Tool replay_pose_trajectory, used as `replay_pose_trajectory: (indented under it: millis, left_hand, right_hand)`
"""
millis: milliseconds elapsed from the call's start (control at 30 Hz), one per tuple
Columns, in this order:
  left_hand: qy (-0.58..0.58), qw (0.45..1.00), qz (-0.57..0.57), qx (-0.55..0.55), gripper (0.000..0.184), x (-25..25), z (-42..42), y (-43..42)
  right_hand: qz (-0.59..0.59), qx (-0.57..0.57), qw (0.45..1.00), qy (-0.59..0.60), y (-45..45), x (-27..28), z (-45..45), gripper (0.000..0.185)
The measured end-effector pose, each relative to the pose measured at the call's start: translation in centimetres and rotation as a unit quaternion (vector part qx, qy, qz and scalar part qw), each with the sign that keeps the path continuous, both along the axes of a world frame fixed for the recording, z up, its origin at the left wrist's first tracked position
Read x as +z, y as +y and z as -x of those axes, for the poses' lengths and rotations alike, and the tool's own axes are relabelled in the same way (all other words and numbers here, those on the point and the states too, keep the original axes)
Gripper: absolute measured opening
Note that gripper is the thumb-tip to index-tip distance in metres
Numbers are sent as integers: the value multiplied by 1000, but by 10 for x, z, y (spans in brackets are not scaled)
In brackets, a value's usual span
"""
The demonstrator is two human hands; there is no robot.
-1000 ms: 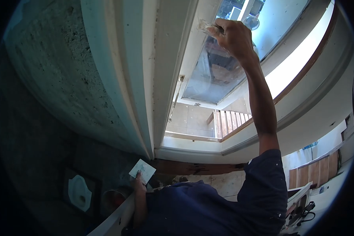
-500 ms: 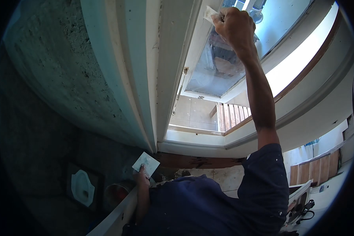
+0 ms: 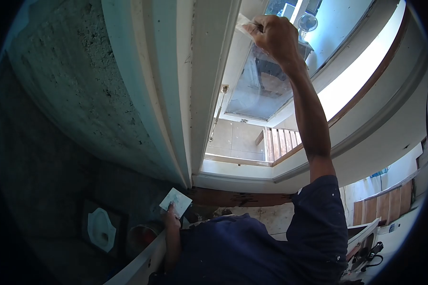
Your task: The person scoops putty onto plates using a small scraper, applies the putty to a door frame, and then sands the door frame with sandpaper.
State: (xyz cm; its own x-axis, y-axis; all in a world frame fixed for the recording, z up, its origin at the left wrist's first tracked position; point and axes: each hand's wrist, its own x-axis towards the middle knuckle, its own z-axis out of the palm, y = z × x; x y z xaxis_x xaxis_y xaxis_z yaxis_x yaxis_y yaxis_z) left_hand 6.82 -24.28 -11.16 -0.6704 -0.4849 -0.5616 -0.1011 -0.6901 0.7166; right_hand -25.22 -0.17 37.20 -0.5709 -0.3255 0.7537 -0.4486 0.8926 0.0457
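Observation:
My right hand (image 3: 277, 39) is raised high, its fingers closed round a pale, flat scraper-like piece (image 3: 244, 23). That piece is against or very near the white frame (image 3: 230, 80) of the window sash; its far edge is hard to make out. Low on the left, my left hand (image 3: 172, 217) grips a square white board (image 3: 176, 200) with a greyish smear on it, the thumb lying on its face. The glass pane (image 3: 261, 90) of the sash is below and behind my right hand.
A rough, pitted wall (image 3: 81, 76) rises at the left. Below are a squat toilet pan (image 3: 101, 230) and a bucket (image 3: 145, 235) with something red inside. A metal window stay (image 3: 217, 116) links to the frame. Wooden slats (image 3: 385, 204) stand at the right.
My right hand has shifted left and slightly down with the pale piece, closer to the frame's edge. My left hand and the board have barely moved.

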Motion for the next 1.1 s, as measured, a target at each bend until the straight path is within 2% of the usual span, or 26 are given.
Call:
replay_pose_trajectory:
  millis: [133, 200, 300, 433, 533, 633, 700, 733, 800, 933, 1000, 1100]
  left_hand:
    - [-26, 1000, 16, 3, 31, -10, -1, -3]
    - [-8, 1000, -1, 7, 31, -4, 3, 1]
    - [-14, 1000, 11, 14, 30, 3, 3, 3]
    - [-36, 999, -30, 27, 31, 7, 3, 6]
    - [-8, 1000, -9, 24, 31, -10, 0, 5]
    - [-36, 999, -2, 25, 31, 1, 2, 8]
    - [-31, 999, -2, 16, 31, -8, 3, 4]
    - [-26, 1000, -1, 7, 31, -12, 1, 3]
    - [-28, 1000, -9, 11, 31, -5, 0, 3]
    - [-31, 999, -4, 11, 30, -8, -1, 1]
    - [-26, 1000, 4, 10, 30, 0, 1, 1]
    - [-38, 999, -18, 11, 30, -10, -3, -4]
  right_hand:
    - [-6, -1, 1000, 18, -5, -2, 17, 26]
    - [-5, -37, 997, 63, -8, -3, 15, 24]
    - [9, -51, 997, 53, 0, -6, 9, 21]
    - [44, -4, 998, 39, -4, -2, -1, 19]
    - [40, 20, 998, 50, -12, 5, 4, 19]
    - [26, -19, 997, 68, -9, 6, 6, 20]
    - [20, -32, 993, 115, -3, -4, 9, 22]
    - [18, -32, 993, 114, -2, -7, 7, 22]
    - [45, 17, 999, 20, -5, -7, 3, 23]
    - [26, -2, 999, 19, -8, -24, 21, 22]
    - [23, -44, 997, 63, -10, -32, 15, 23]
    - [18, -59, 997, 45, -11, -34, 5, 24]
